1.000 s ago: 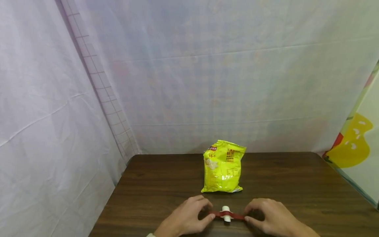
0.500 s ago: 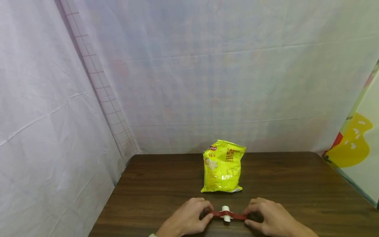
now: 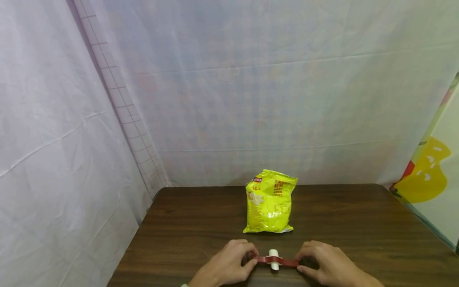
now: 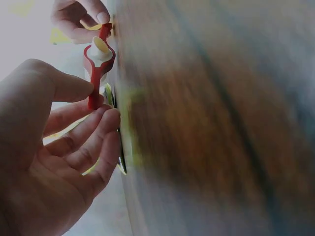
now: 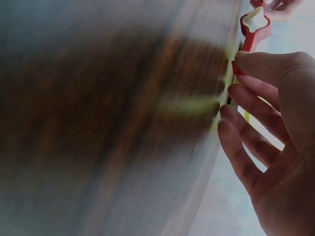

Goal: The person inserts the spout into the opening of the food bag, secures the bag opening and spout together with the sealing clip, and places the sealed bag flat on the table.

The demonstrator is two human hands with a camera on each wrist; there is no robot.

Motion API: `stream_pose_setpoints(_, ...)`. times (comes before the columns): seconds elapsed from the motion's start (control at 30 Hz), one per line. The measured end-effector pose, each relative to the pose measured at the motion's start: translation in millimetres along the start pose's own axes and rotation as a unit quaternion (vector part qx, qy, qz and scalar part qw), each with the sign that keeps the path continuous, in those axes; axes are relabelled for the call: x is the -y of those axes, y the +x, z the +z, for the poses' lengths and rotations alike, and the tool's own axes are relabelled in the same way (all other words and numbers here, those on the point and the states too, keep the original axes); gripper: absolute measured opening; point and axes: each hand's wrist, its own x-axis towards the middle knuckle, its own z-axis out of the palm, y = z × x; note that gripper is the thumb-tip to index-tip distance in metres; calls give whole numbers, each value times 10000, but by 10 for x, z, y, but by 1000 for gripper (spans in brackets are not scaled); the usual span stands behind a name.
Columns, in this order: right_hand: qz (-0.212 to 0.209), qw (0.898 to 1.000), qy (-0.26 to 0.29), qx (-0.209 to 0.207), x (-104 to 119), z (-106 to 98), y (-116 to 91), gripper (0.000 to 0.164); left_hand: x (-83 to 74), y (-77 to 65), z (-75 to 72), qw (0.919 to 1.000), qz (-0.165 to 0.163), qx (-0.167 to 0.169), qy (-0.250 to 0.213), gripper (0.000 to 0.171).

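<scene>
L hand (image 3: 228,263) & R hand (image 3: 327,261) pinch red strip (image 3: 288,262); dk brn tbl (image 3: 193,217), pale cloth (image 3: 269,103) behind.

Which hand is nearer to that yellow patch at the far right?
Right. In the head view, the right hand, holding one end of the red strip, is below and left of the yellow patch; the left hand, holding the other end, is farther left.

At eight o'clock the left hand (image 4: 61,147) pinches a red strip (image 4: 97,76) ringing a white tube (image 4: 101,55); at eleven the right hand (image 4: 74,18) holds the strip's far end; blurred tabletop (image 4: 197,123) at three.
</scene>
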Motion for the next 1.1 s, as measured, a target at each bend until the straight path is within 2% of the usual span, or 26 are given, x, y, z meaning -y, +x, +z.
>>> stream_pose_setpoints(0.1, 26, 10000, -32, -61, 3, 5, -4, 13, -4, -2, 16, 9998, 15, -86, -186, 9)
stream_pose_setpoints(0.33, -54, 9993, -80, -363, 12, 17, -27, 10, -13, -13, 42, 9967, -169, -258, -749, 7)
stream_pose_setpoints(0.5, -43, 9986, -17, -529, 24, 10, -36, 11, -36, 3, 72, 9936, -141, -478, -1015, 9)
stream_pose_setpoints(0.67, -55, 9977, 84, -673, 40, 9, -41, 11, -92, 88, 117, 9853, -466, -468, -1575, 17)
stream_pose_setpoints(0.8, -190, 9961, 36, -864, 54, 21, -57, 11, -146, 166, 153, 9809, -762, -454, -1729, 27)
stream_pose_setpoints(0.93, -428, 9922, -52, -1166, 74, 41, -60, 15, -185, 217, 187, 9759, -934, -430, -1925, 27)
stream_pose_setpoints(1.1, -564, 9887, -49, -1385, 101, 56, -62, 19, -184, 232, 213, 9725, -712, -446, -2171, 19)
